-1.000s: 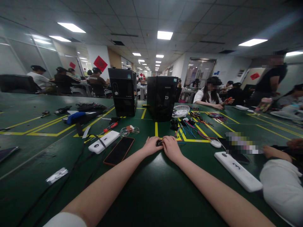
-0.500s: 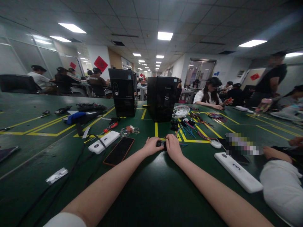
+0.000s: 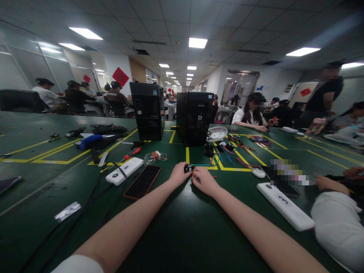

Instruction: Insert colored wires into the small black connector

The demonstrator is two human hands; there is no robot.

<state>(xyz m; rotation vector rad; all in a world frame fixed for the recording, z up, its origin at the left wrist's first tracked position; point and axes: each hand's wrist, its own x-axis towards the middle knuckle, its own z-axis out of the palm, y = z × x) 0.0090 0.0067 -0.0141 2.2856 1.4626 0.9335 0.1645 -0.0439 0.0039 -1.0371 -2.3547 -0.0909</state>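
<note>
Scanning left to right: packet (image 3: 68, 211) and power bank (image 3: 125, 170) lie on the green table (image 3: 176, 235). Phone (image 3: 143, 181) is just beside the left forearm, with glasses (image 3: 155, 156) behind it. None of these has moved in the last second.

Left hand (image 3: 178, 174): thumb and forefinger are pinched on the small black connector (image 3: 188, 168). A second ago the connector sat low between both hands, both touching it. Now the left hand alone has it, raised slightly off the table and a bit further out.

Right hand (image 3: 204, 181): it's off the connector and has dropped back toward the table, just beside and below it. Fingers are curled. Whether they pinch a wire is too small to tell.

Wires (image 3: 203, 165): a thin blue-green run now shows, stretched from the connector rightward to the loose bundle (image 3: 227, 155) by the yellow line. The hands hid it before.

Read: the work has gone from two-handed fiddling at the connector to a one-handed hold with the lead pulled out straight. It looks mid-handling, with nothing set down yet.

Further right, mouse (image 3: 258, 173), second power bank (image 3: 286, 206) and a co-worker's sleeve (image 3: 338, 227) are unchanged.
</note>
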